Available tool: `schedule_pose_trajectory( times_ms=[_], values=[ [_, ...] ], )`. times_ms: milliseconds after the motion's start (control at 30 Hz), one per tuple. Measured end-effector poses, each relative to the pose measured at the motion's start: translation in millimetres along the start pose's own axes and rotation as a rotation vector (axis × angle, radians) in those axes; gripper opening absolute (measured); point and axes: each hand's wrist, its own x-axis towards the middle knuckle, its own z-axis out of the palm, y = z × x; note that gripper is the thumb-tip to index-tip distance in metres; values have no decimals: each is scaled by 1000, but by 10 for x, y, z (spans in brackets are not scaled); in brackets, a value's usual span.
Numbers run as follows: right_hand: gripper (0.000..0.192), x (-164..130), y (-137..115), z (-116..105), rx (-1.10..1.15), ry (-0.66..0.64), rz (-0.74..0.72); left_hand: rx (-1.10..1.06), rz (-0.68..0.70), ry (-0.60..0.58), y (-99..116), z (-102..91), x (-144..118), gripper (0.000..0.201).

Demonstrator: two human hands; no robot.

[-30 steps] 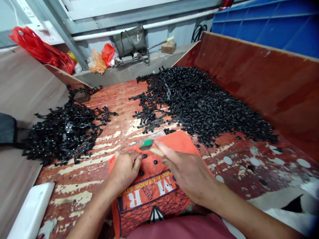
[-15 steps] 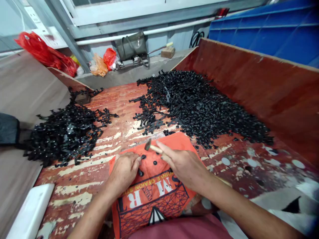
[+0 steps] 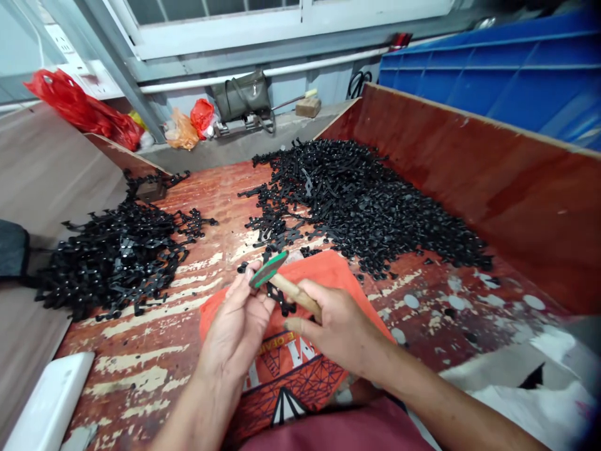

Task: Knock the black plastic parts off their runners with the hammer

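My right hand (image 3: 334,326) grips the wooden handle of a small hammer (image 3: 275,277) with a green head, raised a little above an orange printed cloth (image 3: 328,269). My left hand (image 3: 239,322) is lifted off the cloth and holds a black plastic piece (image 3: 278,295) between its fingers, just under the hammer head. A big heap of black plastic parts (image 3: 357,200) lies beyond the cloth, to the right. A second heap of black strips (image 3: 117,250) lies at the left.
The worn red board (image 3: 225,207) has a tall red-brown side wall (image 3: 493,175) on the right. Blue crates (image 3: 493,69) stand behind it. A white object (image 3: 42,401) lies at the lower left. Red and orange bags (image 3: 84,106) and a grey bag (image 3: 241,94) sit along the far ledge.
My left hand has lifted off the cloth with a black piece in its fingers. The hammer has risen and its green head has turned upward. The small parts on the cloth are now hidden.
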Motion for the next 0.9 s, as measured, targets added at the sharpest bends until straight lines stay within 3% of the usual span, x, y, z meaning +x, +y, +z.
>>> schedule_pose_trajectory(
  times_ms=[100,167,200,300,367,400,467,500,567,667,800,900],
  values=[
    [12,-1,-9,-26,0,11,29,90,-30,-15,4,-88,-36,7],
    [14,-6,7,-77,20,22,34,376,-52,-28,94,-241,-69,22],
    [15,-11,16,-104,37,19,34,579,1,-15,158,-320,-92,30],
    [22,-27,16,-159,123,-45,45,1187,476,100,342,-460,-190,31],
    [26,-31,-17,-154,169,-108,33,1382,635,0,388,-446,-265,37],
    [27,-30,-41,-141,174,-126,17,1387,600,-109,379,-419,-295,48],
    [26,-23,-83,-108,151,-127,-21,1269,380,-306,323,-367,-326,62],
    [26,-21,-94,-95,129,-121,-33,1193,261,-345,290,-354,-322,64],
    [23,-24,-83,-92,99,-108,-32,1101,115,-329,250,-360,-279,64],
    [6,-66,37,-160,95,-48,-18,1108,153,-239,269,-410,-176,48],
    [9,-199,344,-286,27,75,20,1133,81,-231,264,-467,-69,28],
    [10,-319,573,-302,-10,70,71,1149,60,-269,140,-527,5,23]
  ],
)
